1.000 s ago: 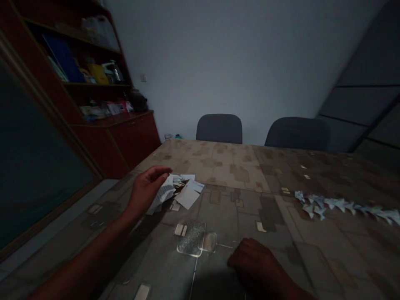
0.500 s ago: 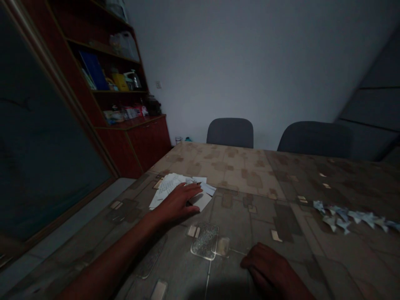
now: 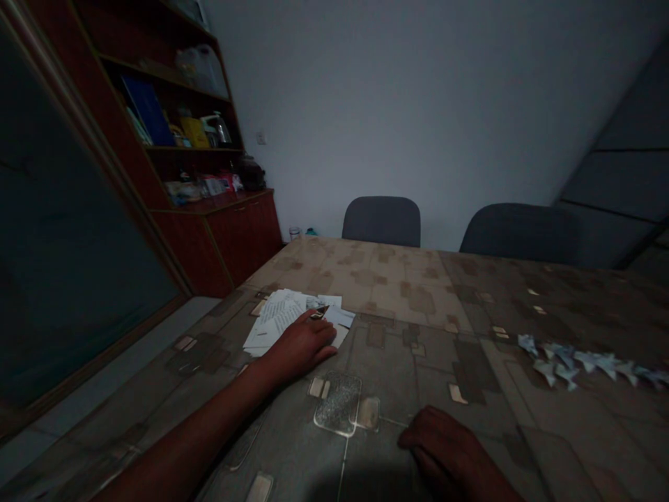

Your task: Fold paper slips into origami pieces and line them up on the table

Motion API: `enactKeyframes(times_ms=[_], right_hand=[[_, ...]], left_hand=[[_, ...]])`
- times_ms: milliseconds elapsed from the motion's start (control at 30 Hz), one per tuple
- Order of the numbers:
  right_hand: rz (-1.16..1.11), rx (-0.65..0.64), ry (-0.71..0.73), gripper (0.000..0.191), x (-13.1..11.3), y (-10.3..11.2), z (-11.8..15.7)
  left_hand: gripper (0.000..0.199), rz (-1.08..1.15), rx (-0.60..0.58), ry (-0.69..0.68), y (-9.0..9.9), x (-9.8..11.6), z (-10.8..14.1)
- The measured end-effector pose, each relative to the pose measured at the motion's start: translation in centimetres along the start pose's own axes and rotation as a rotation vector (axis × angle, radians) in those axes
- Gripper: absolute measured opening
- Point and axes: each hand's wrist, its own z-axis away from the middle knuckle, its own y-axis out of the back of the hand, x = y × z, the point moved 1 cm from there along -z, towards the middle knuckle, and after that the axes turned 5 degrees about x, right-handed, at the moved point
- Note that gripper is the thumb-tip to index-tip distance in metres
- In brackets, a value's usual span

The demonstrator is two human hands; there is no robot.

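My left hand (image 3: 306,343) lies over a loose pile of white paper sheets (image 3: 277,317), some with printed lines. Its fingers bend a little over the right part of the pile, and the thumb is held apart from them. By the index fingertip is a small dark pointed thing (image 3: 320,312), too dim to name. Toward the front edge, my right hand (image 3: 444,443) rests on the patterned tabletop (image 3: 381,348) with its fingers curled in. I see nothing in it, though the palm side is hidden.
Several small folded paper shapes (image 3: 585,359) stand in a cluster at the right of the table. Two grey chairs (image 3: 381,219) are at the far side, before a pale wall. A red-brown cabinet (image 3: 240,233) with filled shelves stands at the back left.
My left hand has drawn back slightly toward me, and its fingers are more bent. More of the papers and the dark pointed thing show. The right hand stays curled on the table.
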Motion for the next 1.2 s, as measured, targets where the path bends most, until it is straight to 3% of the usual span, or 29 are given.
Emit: enactKeyframes(times_ms=[267, 533, 633, 800, 900, 1000, 1100, 1200], right_hand=[[-0.019, -0.045, -0.019, 0.023, 0.0, 0.1, 0.3], [-0.005, -0.017, -0.005, 0.021, 0.1, 0.0, 0.2], [0.028, -0.003, -0.057, 0.022, 0.1, 0.0, 0.4], [0.106, 0.154, -0.179, 0.041, -0.1, 0.5, 0.6], [0.157, 0.154, -0.114, 0.028, -0.4, 0.8, 0.3], [0.24, 0.131, -0.049, 0.009, -0.6, 1.0, -0.1], [0.299, 0.096, -0.057, 0.021, -0.6, 1.4, -0.2], [0.243, 0.065, -0.082, 0.014, -0.9, 2.0, -0.2]], left_hand=[[0.028, -0.066, 0.089, 0.122, -0.1, 0.3, 0.5], [0.02, -0.137, 0.226, 0.18, 0.9, 0.9, 0.6], [0.017, -0.11, 0.261, 0.125, 1.3, 3.0, 0.4], [0.02, -0.003, 0.321, -0.152, 0.7, 8.9, 0.4], [0.021, 0.06, 0.335, -0.242, -0.4, 11.6, 0.7], [0.025, 0.114, 0.364, -0.243, -1.5, 12.8, 1.0], [0.026, 0.18, 0.358, -0.245, -2.2, 13.1, 1.2], [0.028, 0.263, 0.351, -0.221, -2.4, 13.1, 1.3]])
